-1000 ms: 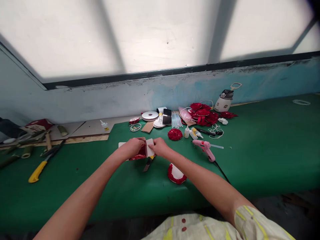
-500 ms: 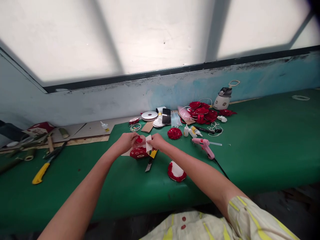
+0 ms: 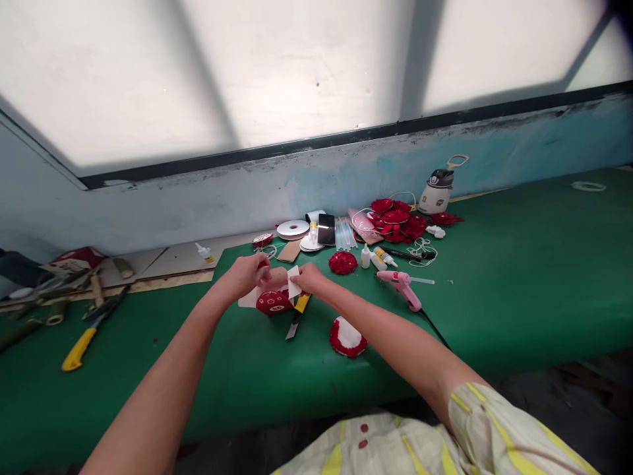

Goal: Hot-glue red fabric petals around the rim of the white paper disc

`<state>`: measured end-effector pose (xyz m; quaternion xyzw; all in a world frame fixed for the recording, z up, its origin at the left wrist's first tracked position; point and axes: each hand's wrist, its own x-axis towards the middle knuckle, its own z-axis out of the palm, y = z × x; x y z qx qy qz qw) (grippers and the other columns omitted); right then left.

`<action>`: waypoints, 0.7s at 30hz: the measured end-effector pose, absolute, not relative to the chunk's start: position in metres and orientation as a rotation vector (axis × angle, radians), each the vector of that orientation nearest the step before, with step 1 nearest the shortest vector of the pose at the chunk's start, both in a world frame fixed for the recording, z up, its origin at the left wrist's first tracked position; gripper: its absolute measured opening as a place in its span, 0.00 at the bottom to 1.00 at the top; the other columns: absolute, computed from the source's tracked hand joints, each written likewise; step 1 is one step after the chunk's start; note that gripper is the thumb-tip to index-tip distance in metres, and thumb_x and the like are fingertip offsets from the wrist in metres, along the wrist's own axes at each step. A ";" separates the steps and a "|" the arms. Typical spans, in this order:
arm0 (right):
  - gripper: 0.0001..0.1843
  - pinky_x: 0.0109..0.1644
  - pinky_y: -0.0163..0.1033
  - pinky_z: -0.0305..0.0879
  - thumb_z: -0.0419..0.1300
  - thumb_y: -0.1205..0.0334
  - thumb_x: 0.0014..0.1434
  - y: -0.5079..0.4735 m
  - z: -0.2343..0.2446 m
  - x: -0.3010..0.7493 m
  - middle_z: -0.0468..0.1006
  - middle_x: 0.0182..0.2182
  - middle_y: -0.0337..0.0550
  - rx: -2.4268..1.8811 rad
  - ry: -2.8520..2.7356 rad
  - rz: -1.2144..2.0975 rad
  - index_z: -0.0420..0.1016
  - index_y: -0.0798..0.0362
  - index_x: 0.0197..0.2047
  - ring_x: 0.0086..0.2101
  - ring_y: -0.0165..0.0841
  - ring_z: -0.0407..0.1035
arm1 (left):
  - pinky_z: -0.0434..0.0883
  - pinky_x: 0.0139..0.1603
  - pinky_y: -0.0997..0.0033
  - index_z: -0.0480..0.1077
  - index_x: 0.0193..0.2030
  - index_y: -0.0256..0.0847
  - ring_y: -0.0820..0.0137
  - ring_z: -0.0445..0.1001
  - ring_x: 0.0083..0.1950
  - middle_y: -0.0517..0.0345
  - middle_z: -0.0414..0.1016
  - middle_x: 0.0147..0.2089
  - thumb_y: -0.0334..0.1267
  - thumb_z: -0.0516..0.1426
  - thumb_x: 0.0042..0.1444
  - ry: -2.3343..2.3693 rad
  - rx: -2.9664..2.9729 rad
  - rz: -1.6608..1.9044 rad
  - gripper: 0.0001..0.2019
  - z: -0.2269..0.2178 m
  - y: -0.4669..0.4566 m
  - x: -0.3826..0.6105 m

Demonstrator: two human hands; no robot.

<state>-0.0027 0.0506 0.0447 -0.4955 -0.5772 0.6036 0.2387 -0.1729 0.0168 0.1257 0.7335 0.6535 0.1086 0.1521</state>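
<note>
My left hand [image 3: 247, 274] and my right hand [image 3: 307, 278] meet over the green table [image 3: 494, 277]. Both pinch a small white card [image 3: 293, 284] between them, fingers closed. A little red piece shows at my left fingertips. Just below the hands lies a red patterned fabric piece [image 3: 271, 302] on a white sheet [image 3: 247, 300]. A yellow-handled cutter [image 3: 298, 315] lies beside it, blade pointing toward me. A white disc with red trim [image 3: 347, 336] lies under my right forearm.
A pink glue gun [image 3: 403, 285] with black cord lies to the right. A red round flower [image 3: 343, 262], glue bottles [image 3: 376, 257], ribbon spool [image 3: 293, 229], phone [image 3: 326, 229] and red flower heap [image 3: 400, 224] sit further back. A yellow-handled knife [image 3: 82, 343] lies at left.
My hands lifted the white card off the red fabric piece, which now lies uncovered on the table. The cutter's yellow handle came into view.
</note>
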 end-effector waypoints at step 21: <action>0.07 0.37 0.37 0.68 0.62 0.59 0.50 -0.026 0.034 0.084 0.77 0.31 0.42 -1.047 -1.453 1.200 0.75 0.54 0.31 0.31 0.32 0.70 | 0.74 0.29 0.70 0.66 0.44 0.39 0.68 0.78 0.30 0.56 0.77 0.34 0.49 0.60 0.53 1.272 1.046 1.359 0.18 0.036 -0.054 -0.044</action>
